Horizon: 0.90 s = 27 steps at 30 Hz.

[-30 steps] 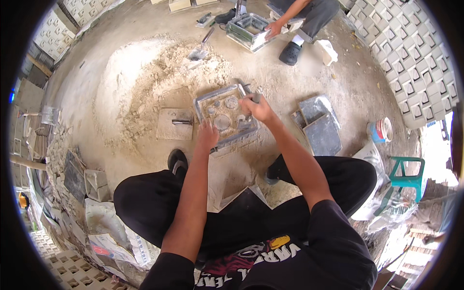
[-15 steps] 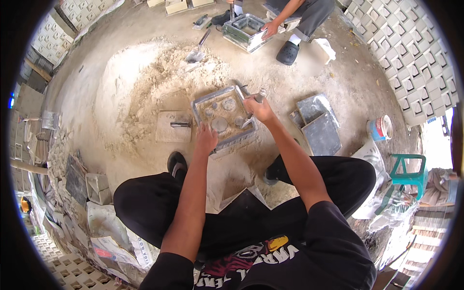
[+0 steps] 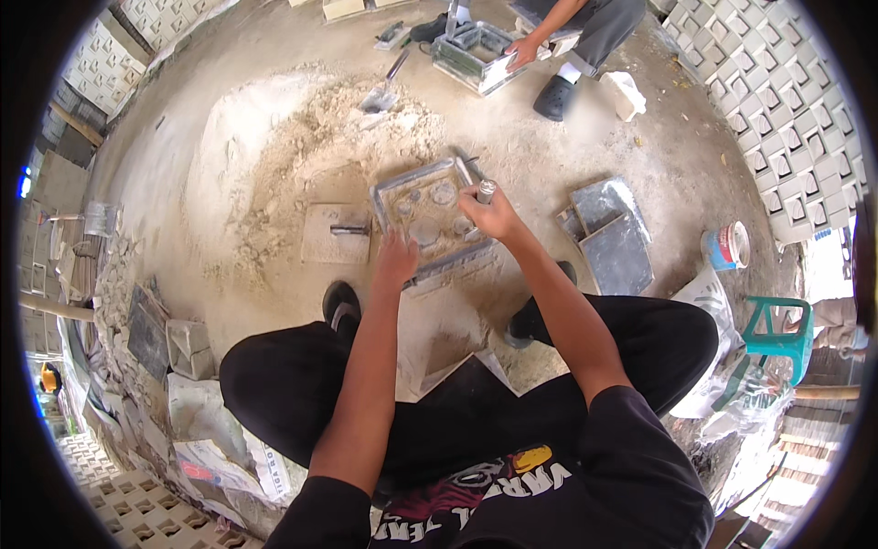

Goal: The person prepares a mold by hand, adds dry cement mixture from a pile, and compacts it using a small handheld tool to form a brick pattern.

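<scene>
A square metal mould (image 3: 437, 265) lies on the ground in front of me, filled with sandy mix around several round shapes. My left hand (image 3: 397, 260) rests at its near left corner, fingers stretched over the rim. My right hand (image 3: 492, 218) is wrapped round a small hand tool (image 3: 486, 189) above the mould's right side. The tool's rounded grey end sticks up from my fist; its lower part is hidden, so I cannot tell its kind. Left of the mould lies a flat square board (image 3: 322, 240) with a dark handle (image 3: 351, 230).
Beyond the mould spreads a heap of sandy mix (image 3: 311, 119) with a trowel (image 3: 379, 98). At the far side a co-worker's hand (image 3: 522, 52) touches another mould (image 3: 448, 66). Dark plates (image 3: 613, 256), a bucket (image 3: 725, 246) and a green stool (image 3: 777, 331) stand right.
My right hand has turned the tool more upright, and its lower end has gone out of sight. My left hand stays at the mould's near left corner. The whole view has shifted slightly.
</scene>
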Motion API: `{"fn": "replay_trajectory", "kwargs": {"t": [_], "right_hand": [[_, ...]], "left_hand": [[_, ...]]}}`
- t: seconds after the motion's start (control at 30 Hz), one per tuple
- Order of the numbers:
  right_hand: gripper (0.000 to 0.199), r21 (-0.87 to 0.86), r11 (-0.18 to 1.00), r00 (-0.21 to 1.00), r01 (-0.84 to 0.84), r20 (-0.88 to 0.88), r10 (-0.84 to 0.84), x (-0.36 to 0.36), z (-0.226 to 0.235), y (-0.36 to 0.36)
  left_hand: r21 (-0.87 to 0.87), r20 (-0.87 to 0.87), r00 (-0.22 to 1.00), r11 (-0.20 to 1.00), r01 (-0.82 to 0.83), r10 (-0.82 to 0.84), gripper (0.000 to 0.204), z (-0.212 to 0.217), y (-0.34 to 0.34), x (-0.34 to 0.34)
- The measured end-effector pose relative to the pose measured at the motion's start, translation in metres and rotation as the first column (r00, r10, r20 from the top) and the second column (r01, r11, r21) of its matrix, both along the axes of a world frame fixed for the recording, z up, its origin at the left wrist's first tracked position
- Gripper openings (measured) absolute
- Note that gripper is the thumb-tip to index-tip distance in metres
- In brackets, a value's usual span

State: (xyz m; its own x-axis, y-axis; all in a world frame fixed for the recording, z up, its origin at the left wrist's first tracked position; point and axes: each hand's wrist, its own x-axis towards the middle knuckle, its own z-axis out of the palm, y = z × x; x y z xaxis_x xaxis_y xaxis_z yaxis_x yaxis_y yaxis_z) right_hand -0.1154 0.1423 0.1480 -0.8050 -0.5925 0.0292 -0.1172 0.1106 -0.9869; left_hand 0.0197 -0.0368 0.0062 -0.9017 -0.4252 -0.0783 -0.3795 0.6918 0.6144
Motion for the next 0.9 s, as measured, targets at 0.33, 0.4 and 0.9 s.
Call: {"fn": "replay_trajectory", "kwargs": {"t": [0.33,0.4,0.9], "right_hand": [[0.029,-0.284,0.957,0.992,0.056,0.126,-0.021,0.032,-0.003,-0.011],[0.03,-0.246,0.969,0.998,0.014,0.057,0.0,0.031,-0.011,-0.007],[0.03,-0.271,0.963,0.999,-0.002,0.05,0.016,0.058,-0.019,-0.034]], "left_hand": [[0.029,-0.006,1.0,1.0,0.0,0.0,0.062,-0.014,0.002,-0.001],[0.051,0.022,0.999,0.998,0.031,-0.032,0.063,-0.019,0.008,-0.011],[0.24,-0.003,0.995,0.966,-0.096,0.1,0.073,0.018,0.002,0.011]]}}
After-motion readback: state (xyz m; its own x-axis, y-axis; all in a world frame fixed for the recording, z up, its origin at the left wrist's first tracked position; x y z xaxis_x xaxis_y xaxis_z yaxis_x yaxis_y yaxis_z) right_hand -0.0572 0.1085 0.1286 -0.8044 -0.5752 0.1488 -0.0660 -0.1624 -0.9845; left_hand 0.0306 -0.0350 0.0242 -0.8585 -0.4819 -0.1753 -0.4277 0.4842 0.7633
